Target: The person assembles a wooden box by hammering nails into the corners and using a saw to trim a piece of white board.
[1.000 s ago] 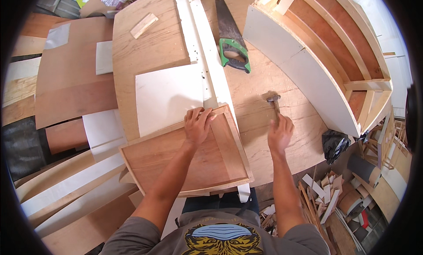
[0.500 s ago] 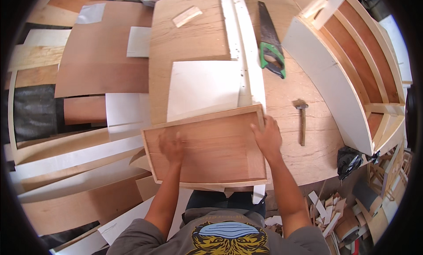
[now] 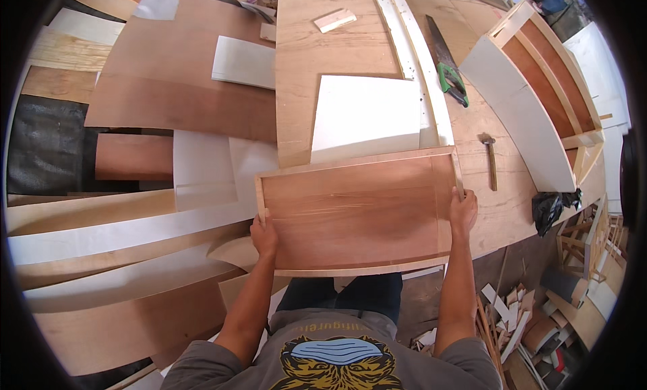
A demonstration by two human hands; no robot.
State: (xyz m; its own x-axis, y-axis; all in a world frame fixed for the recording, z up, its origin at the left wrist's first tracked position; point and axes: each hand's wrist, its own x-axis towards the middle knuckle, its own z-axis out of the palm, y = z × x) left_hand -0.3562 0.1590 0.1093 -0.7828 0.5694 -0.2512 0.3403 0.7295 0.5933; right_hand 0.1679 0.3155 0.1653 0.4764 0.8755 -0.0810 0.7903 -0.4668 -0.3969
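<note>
Since half a second ago both hands have slid outward to the ends of the shallow wooden tray [image 3: 357,211], a rectangular plywood panel framed by thin pale strips, and the panel now sits squarer to the body at the near edge of the bench [image 3: 317,60]. At one second ago the right hand was still by the hammer [image 3: 490,162], which now lies alone on the bench to the right of the tray, well apart from either hand. The left hand [image 3: 264,236] is closed over the tray's near left corner, thumb on top; the right hand [image 3: 464,211] clamps the right end rail, fingers curled over its upper edge. The hands are thus wide apart, one on each short side. I judge the piece to be light for its size but awkward: thin plywood flexes, and the slim rim strips look as if they could split or pull loose if twisted, so a grip on both end rails, as here, seems the soundest hold. Its surface looks dry and unfinished, not slippery. Behind the tray's far edge a white board [image 3: 367,114] lies flat, touching or just beside it. A green-handled handsaw [image 3: 448,70] rests farther back, and a curved white-sided cabinet frame [image 3: 532,93] stands at the bench's right edge.
</note>
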